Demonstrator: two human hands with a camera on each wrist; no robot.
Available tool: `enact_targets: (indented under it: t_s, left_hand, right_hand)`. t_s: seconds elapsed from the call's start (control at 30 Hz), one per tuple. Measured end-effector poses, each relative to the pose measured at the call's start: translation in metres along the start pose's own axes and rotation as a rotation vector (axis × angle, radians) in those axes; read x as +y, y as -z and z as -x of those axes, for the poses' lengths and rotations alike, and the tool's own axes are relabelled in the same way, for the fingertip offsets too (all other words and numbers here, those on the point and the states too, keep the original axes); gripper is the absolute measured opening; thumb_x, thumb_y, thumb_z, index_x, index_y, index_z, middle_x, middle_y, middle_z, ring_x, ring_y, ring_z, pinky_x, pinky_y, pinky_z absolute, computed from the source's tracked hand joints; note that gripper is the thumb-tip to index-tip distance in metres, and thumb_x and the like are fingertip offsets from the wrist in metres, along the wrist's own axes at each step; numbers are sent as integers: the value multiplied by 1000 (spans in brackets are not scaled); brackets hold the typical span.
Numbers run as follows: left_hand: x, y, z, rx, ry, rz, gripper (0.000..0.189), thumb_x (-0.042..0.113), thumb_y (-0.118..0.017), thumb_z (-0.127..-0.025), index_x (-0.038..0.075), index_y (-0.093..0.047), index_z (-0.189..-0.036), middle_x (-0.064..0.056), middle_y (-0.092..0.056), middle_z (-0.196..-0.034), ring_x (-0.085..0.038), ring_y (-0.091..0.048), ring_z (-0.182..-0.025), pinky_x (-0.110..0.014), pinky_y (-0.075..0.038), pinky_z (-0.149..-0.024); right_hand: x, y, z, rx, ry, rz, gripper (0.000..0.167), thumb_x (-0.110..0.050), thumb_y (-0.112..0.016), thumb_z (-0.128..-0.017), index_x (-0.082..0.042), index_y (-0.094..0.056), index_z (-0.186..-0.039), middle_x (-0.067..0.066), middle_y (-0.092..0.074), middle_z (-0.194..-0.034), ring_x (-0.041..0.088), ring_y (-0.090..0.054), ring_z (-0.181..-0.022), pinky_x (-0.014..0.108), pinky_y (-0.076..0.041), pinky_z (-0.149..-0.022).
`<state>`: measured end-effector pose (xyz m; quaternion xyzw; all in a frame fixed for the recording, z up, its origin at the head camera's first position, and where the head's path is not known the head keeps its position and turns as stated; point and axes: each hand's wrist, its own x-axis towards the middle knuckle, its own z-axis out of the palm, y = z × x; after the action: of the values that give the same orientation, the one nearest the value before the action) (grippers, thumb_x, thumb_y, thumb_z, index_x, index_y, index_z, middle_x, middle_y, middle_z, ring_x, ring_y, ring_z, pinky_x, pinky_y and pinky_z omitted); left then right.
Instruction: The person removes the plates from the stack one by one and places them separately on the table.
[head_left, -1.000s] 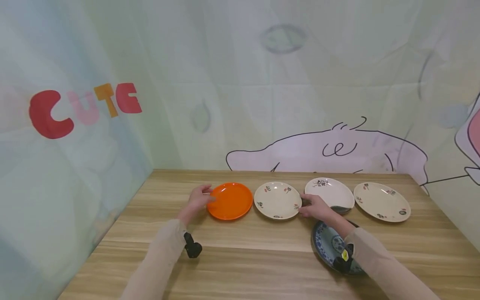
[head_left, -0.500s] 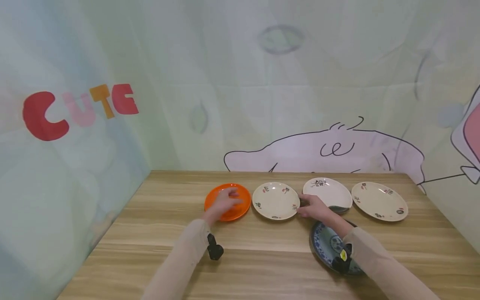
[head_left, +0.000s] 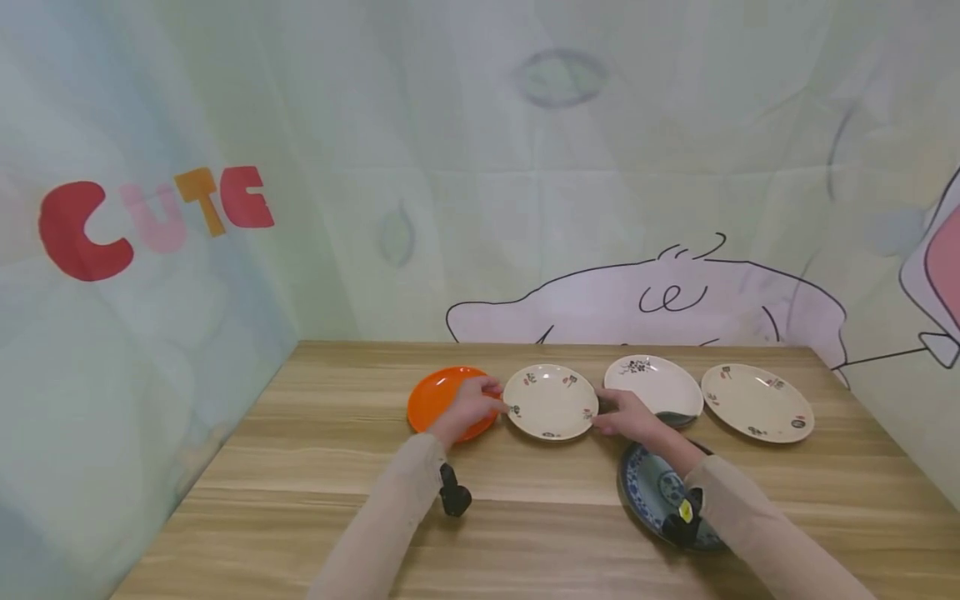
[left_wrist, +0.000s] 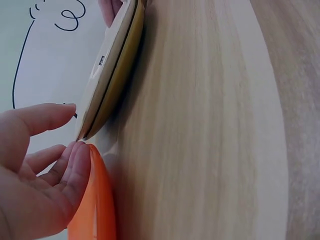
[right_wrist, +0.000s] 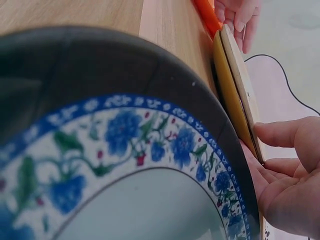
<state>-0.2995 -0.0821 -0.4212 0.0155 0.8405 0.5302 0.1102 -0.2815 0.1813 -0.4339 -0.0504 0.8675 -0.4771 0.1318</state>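
A round cream plate with small printed motifs lies between my hands; in the left wrist view a yellow plate shows directly beneath it. My right hand pinches the right rim, its thumb on the upper edge and fingers curled below. At the opposite rim is my left hand, fingertips right at the edge and thumb raised apart from it. That hand passes over an orange plate, covering its right part.
A white plate with a dark floral print and a cream oval plate stand farther right. Nearer me, a blue-and-white patterned plate lies partly under my right forearm. A printed curtain hangs behind the wooden table.
My left hand has moved right, from the orange plate's left edge across it to the cream plate's left rim. The right hand has stayed at the cream plate's right rim.
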Motion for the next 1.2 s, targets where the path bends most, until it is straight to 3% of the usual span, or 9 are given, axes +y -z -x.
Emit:
enact_targets:
  t_s: [0.4, 0.67, 0.93, 1.2]
  left_hand:
    - [8, -7, -1, 41, 45, -46, 50, 5, -72, -74, -1, -55, -120, -12, -59, -108, -22, -54, -88, -26, -52, -77]
    - [8, -10, -2, 43, 25, -43, 39, 5, -71, -74, 2, -60, -112, -9, -59, -95, -18, -54, -71, -21, -50, -62]
    - [11, -12, -1, 31, 2, -26, 47, 7, -70, -77, 3, -56, -121, -11, -60, -103, -19, -56, -79, -24, -53, -72]
    - [8, -12, 0, -17, -12, 69, 52, 2, -69, -78, 1, -50, -127, -14, -56, -113, -20, -59, -83, -27, -54, -75]
  right_hand:
    - [0, 0, 1, -4, 16, -3, 62, -7, -59, -82, 6, -33, -136, 29, -34, -137, 13, -60, -75, 25, -50, -69]
    - [0, 0, 0, -2, 9, -10, 62, -6, -59, -82, 6, -33, -136, 28, -31, -139, 14, -59, -81, 26, -51, -72]
    - [2, -1, -1, 7, 9, -5, 62, -6, -60, -81, 6, -34, -136, 27, -33, -139, 15, -59, -85, 26, -51, -73]
    - [1, -3, 0, 9, 3, 5, 62, -7, -60, -81, 6, -34, -136, 27, -33, -138, 17, -59, -88, 27, -51, -75]
